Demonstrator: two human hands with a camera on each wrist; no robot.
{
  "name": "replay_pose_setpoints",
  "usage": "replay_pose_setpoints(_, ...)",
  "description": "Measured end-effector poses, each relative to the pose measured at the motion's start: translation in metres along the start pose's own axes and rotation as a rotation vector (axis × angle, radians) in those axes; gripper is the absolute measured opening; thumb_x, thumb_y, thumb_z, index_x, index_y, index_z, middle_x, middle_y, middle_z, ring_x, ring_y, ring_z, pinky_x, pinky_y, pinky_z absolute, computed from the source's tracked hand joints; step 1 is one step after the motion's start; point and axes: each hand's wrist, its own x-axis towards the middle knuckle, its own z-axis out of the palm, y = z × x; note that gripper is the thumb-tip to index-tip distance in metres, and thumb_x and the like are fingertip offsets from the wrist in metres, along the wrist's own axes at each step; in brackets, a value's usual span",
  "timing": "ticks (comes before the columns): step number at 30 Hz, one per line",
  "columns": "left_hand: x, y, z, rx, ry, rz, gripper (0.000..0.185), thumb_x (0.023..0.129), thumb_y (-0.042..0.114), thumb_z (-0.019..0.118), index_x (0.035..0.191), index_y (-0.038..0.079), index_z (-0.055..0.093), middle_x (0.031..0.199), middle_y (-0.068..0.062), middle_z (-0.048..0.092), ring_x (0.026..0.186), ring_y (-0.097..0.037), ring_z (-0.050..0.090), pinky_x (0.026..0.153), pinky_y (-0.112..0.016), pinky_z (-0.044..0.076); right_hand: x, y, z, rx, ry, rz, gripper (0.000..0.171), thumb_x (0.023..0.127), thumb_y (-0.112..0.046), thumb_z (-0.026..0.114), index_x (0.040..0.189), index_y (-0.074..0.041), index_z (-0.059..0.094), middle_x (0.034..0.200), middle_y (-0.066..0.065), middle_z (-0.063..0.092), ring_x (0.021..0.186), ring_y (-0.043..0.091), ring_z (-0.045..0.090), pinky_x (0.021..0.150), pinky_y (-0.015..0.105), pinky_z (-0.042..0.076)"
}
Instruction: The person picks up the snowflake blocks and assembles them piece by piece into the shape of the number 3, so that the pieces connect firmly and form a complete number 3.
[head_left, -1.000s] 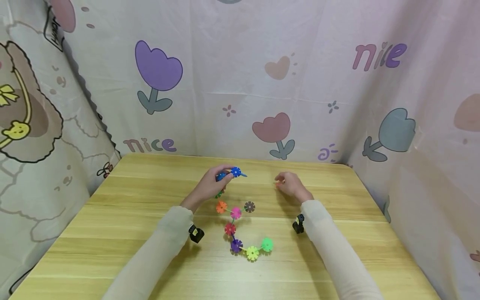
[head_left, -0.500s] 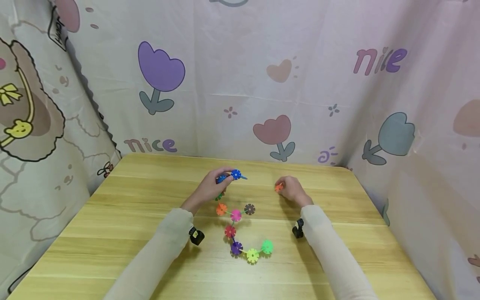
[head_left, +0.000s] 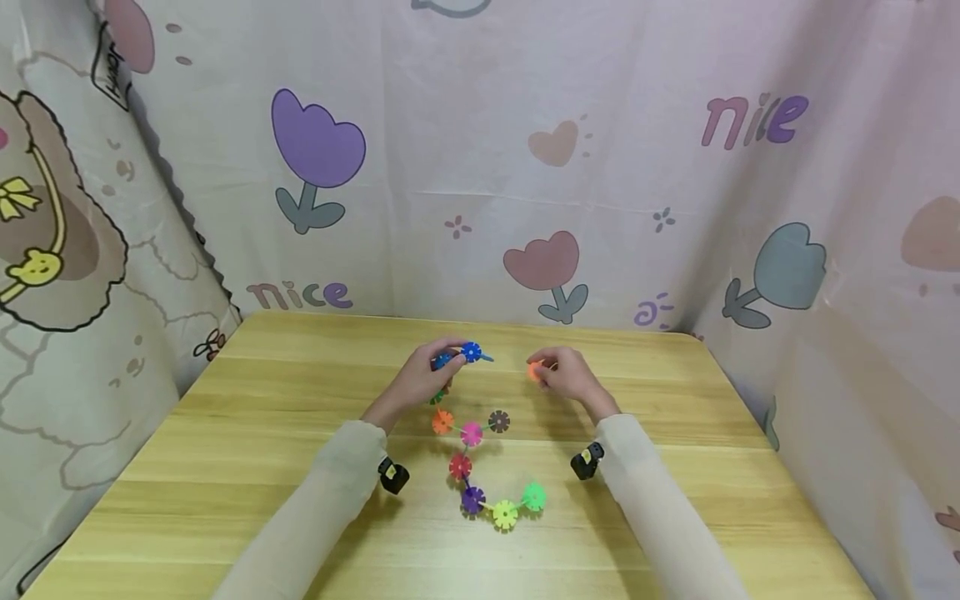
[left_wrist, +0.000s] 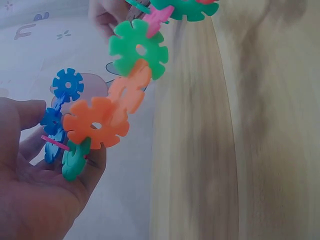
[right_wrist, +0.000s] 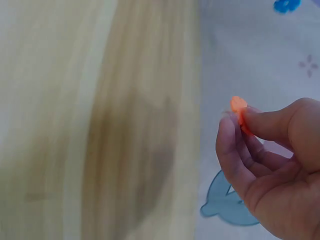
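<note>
Chain of snowflake discs point(head_left: 480, 467) lies on the wooden table point(head_left: 225, 467): green, yellow, purple discs at its near end, then red, pink, orange running away. At its far end, left hand point(head_left: 420, 379) grips the blue discs point(head_left: 470, 352). Right of that end, apart, right hand point(head_left: 566, 375) pinches a single orange disc point(head_left: 534, 371).

Wooden table point(head_left: 225, 433); colourful snowflake-piece chain point(head_left: 480, 467) lying on it.

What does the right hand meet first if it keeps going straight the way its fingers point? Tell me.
Probably the blue piece at the top of the snowflake chain, held up by the left hand. The right hand, pinching an orange piece, points left toward it; depth is uncertain.
</note>
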Motion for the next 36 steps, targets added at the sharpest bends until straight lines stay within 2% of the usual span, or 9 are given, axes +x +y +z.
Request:
replay_pose_setpoints(6, -0.001, 0.001, 0.001, 0.010, 0.007, -0.003, 0.040, 0.108, 0.025, 0.055, 0.145, 0.011, 0.056, 0.103, -0.015, 0.065, 0.068, -0.017, 0.056, 0.061, -0.026, 0.051, -0.002, -0.022, 0.004, 0.090, -0.037, -0.036, 0.026, 0.101, 0.000, 0.060, 0.125, 0.006, 0.068, 0.089, 0.020, 0.071, 0.079, 0.037, 0.072, 0.075, 0.048, 0.063)
replay_pose_setpoints(12, 0.000, 0.000, 0.000, 0.010, 0.012, -0.002, 0.040, 0.108, 0.027, 0.055, 0.145, 0.012, 0.056, 0.100, -0.012, 0.064, 0.067, -0.016, 0.056, 0.060, -0.026, 0.051, -0.003, -0.041, 0.010, 0.178, -0.063, -0.050, 0.027, 0.103, -0.002, 0.059, 0.127, 0.005, 0.068, 0.094, 0.024, 0.071, 0.077, 0.025, 0.071, 0.084, 0.058, 0.061)
replay_pose_setpoints(15, 0.001, -0.001, 0.001, 0.009, 0.012, -0.005, 0.038, 0.108, 0.027, 0.055, 0.144, 0.014, 0.057, 0.099, -0.011, 0.065, 0.066, -0.016, 0.056, 0.059, -0.026, 0.050, -0.003, -0.048, 0.012, 0.188, -0.061, -0.047, 0.027, 0.104, -0.003, 0.058, 0.128, 0.005, 0.067, 0.097, 0.024, 0.070, 0.076, 0.021, 0.070, 0.081, 0.051, 0.063)
replay_pose_setpoints(21, 0.000, 0.000, 0.002, -0.004, 0.006, -0.006, 0.037, 0.109, 0.026, 0.054, 0.144, 0.015, 0.057, 0.099, -0.013, 0.065, 0.067, -0.017, 0.056, 0.061, -0.027, 0.051, -0.004, -0.056, 0.018, 0.225, -0.050, -0.053, 0.027, 0.103, -0.002, 0.059, 0.127, 0.007, 0.067, 0.099, 0.025, 0.069, 0.081, 0.032, 0.072, 0.073, 0.032, 0.063)
replay_pose_setpoints(24, 0.000, -0.001, 0.002, -0.013, 0.009, 0.000, 0.038, 0.109, 0.025, 0.054, 0.145, 0.012, 0.056, 0.097, -0.013, 0.065, 0.067, -0.018, 0.056, 0.061, -0.027, 0.051, -0.005, -0.058, 0.020, 0.221, -0.040, -0.061, 0.026, 0.103, -0.002, 0.059, 0.126, 0.007, 0.068, 0.098, 0.024, 0.069, 0.078, 0.029, 0.071, 0.070, 0.027, 0.062)
replay_pose_setpoints(29, 0.000, -0.002, 0.002, -0.018, 0.011, 0.003, 0.040, 0.108, 0.024, 0.055, 0.146, 0.009, 0.055, 0.093, -0.011, 0.064, 0.067, -0.019, 0.055, 0.060, -0.027, 0.051, -0.006, -0.061, 0.020, 0.213, -0.028, -0.056, 0.026, 0.103, -0.003, 0.059, 0.126, 0.006, 0.068, 0.096, 0.021, 0.069, 0.074, 0.018, 0.069, 0.069, 0.026, 0.062)
replay_pose_setpoints(33, 0.000, 0.000, 0.002, -0.011, 0.000, -0.002, 0.039, 0.109, 0.025, 0.054, 0.145, 0.010, 0.056, 0.093, -0.011, 0.064, 0.067, -0.018, 0.056, 0.060, -0.027, 0.051, -0.006, -0.060, 0.021, 0.215, -0.016, -0.060, 0.025, 0.103, -0.003, 0.060, 0.125, 0.006, 0.069, 0.096, 0.021, 0.069, 0.074, 0.019, 0.070, 0.069, 0.027, 0.062)
replay_pose_setpoints(36, -0.001, 0.002, 0.003, -0.014, -0.017, -0.007, 0.038, 0.109, 0.025, 0.053, 0.144, 0.011, 0.055, 0.097, -0.012, 0.064, 0.068, -0.019, 0.057, 0.061, -0.027, 0.052, -0.006, -0.059, 0.022, 0.230, -0.009, -0.057, 0.025, 0.103, -0.003, 0.060, 0.124, 0.007, 0.069, 0.097, 0.023, 0.070, 0.075, 0.021, 0.071, 0.073, 0.034, 0.064)
